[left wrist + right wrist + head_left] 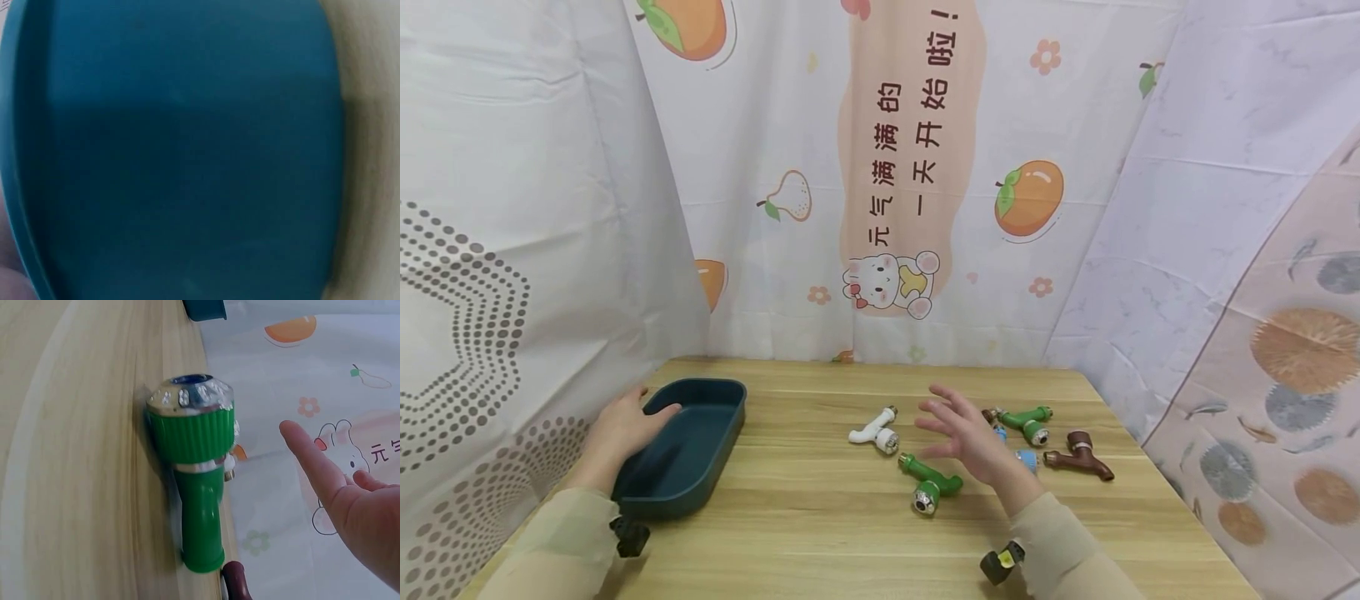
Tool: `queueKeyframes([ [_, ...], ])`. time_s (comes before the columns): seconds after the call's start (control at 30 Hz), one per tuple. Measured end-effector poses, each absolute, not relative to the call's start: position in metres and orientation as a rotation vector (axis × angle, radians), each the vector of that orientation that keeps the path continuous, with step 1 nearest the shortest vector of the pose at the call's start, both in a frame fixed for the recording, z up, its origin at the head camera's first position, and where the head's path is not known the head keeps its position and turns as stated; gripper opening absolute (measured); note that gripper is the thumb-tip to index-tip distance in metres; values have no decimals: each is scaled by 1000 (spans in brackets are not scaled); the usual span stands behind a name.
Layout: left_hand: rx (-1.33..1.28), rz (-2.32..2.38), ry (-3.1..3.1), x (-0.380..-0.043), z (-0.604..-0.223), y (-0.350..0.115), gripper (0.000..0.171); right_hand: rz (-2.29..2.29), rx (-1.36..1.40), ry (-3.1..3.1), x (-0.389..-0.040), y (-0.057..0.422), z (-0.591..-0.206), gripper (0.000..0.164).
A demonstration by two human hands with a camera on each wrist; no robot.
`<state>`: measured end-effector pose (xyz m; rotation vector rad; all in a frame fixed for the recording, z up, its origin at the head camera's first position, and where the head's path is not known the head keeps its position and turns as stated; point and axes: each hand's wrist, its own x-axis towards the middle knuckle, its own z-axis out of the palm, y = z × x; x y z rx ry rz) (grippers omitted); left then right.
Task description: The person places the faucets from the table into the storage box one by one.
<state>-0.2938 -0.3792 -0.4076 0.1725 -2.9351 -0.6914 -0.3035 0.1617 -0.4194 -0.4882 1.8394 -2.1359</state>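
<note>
Counter (805, 533), wood-grained, carries a white tap (874, 430), a near green tap (934, 482), a far green tap (1028, 423) and a brown tap (1081, 457). Blue fittings (1027, 459) are partly hidden behind the right hand (967, 439), their shapes hard to make out. That hand hovers above the near green tap, fingers loosely spread, holding nothing. The left hand (623, 432) is at the left rim of a dark teal tray (662, 505), its fingers mostly hidden; whether it grips, I cannot tell. The left-wrist view is blurred.
</note>
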Motion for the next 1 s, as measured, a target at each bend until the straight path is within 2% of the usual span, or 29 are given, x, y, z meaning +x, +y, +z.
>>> queueKeyframes([
  [0.7, 177, -675, -3026, -296, -414, -397, 107, -2103, -504, 1734, -306, 133, -427, 71],
  [0.83, 157, -676, -3030, -295, -412, -400, 103, -2103, -497, 1725, -305, 129, -424, 71],
  [1.0, 155, -665, -3041, -295, -412, -402, 89, -2089, -489, 1732, -304, 126, -422, 67],
])
